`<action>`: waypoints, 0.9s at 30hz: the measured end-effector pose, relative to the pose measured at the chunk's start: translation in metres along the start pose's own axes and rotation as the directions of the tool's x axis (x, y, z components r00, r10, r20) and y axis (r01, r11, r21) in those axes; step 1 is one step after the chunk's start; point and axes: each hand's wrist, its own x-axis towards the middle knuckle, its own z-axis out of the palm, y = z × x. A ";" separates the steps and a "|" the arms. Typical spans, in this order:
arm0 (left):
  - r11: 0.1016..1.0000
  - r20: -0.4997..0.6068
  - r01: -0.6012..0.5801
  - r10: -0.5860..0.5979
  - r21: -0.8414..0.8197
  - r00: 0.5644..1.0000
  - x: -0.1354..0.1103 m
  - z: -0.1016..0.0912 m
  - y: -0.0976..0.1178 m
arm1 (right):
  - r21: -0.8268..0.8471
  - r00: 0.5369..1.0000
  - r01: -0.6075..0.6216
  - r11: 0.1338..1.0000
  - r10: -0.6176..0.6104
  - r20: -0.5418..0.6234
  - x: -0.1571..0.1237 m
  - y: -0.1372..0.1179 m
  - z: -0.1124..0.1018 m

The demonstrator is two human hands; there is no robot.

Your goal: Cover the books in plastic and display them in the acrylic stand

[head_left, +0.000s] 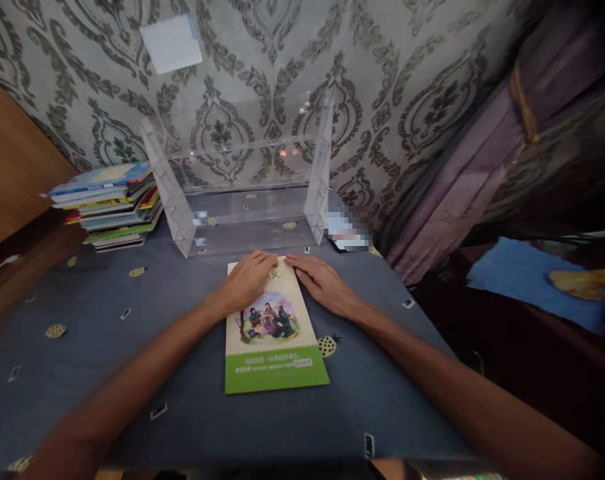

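Observation:
A thin book [272, 333] with a cream and green cover and a picture of seated figures lies flat on the grey tablecloth [182, 400]. My left hand [247, 280] rests on its upper left part, fingers lying flat and together. On the book's top right edge lies my right hand [325, 283], also flat with fingers stretched out. Neither hand grips the book. Just behind the book stands a clear acrylic shelf rack [247, 193], with nothing on its shelves.
A stack of several books [110, 207] sits at the back left of the table. A small blurred object [347, 233] lies right of the rack. Patterned wallpaper is behind, a purple curtain [482, 167] to the right, and a blue cloth [522, 280] on dark furniture.

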 end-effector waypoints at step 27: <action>0.983 0.086 -0.178 0.174 0.043 0.981 -0.020 -0.002 0.032 | -0.024 0.999 0.027 0.999 -0.026 0.045 -0.001 -0.001 -0.002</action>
